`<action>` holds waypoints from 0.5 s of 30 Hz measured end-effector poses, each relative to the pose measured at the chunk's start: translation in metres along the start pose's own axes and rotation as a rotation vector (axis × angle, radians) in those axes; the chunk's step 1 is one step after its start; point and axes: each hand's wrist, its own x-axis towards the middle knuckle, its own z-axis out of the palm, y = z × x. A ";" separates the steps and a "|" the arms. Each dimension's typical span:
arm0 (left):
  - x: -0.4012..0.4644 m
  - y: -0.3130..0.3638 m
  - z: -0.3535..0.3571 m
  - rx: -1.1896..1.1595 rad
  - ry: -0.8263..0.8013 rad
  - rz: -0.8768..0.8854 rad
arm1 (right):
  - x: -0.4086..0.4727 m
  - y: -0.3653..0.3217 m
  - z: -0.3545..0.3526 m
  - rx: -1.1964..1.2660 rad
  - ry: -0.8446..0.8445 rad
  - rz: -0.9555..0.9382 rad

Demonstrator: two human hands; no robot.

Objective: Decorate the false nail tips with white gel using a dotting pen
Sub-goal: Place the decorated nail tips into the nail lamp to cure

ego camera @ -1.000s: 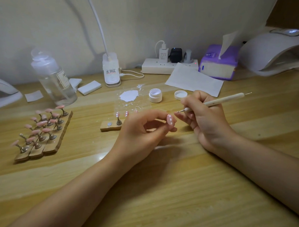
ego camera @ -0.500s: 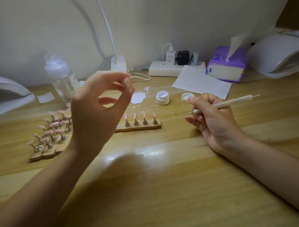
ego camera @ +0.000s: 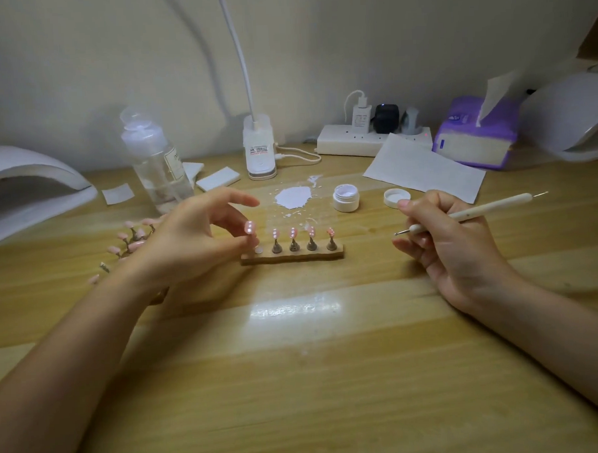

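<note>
While the left hand [ego camera: 195,241] pinches a dotted pink nail tip [ego camera: 249,227] between thumb and a finger, it hovers right over the vacant magnet spot [ego camera: 258,250] at the nine o'clock end of the wooden strip [ego camera: 292,257]. Seating it well means coming straight down so the post meets the magnet square, gripping only the stem and keeping fingertips off the wet white dots. I can't quite tell whether the stem is touching the strip or just above it; the fingers hide that. The forefinger sticks out toward twelve o'clock, the other fingers curl loosely, wrist low over the table [ego camera: 297,380].

Four decorated tips [ego camera: 302,232] stand upright on the strip toward three o'clock. Across at three o'clock the right hand [ego camera: 449,240] holds the dotting pen [ego camera: 475,212] in a writing grip, fingers wrapped round the shaft, ball end aimed at nine o'clock and well apart from the strip. The open gel pot [ego camera: 346,198] sits at twelve o'clock of the strip, its lid [ego camera: 396,198] beside it, a white smear of gel [ego camera: 293,197] on its other side. Plain pink tips [ego camera: 133,237] wait behind the left hand.
</note>
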 end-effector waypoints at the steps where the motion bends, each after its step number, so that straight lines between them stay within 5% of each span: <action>1: 0.000 -0.001 0.001 0.013 0.002 0.006 | 0.000 0.000 0.000 -0.002 -0.003 -0.001; 15: 0.004 -0.011 0.005 0.028 -0.008 0.000 | -0.006 0.001 0.002 -0.143 -0.069 -0.106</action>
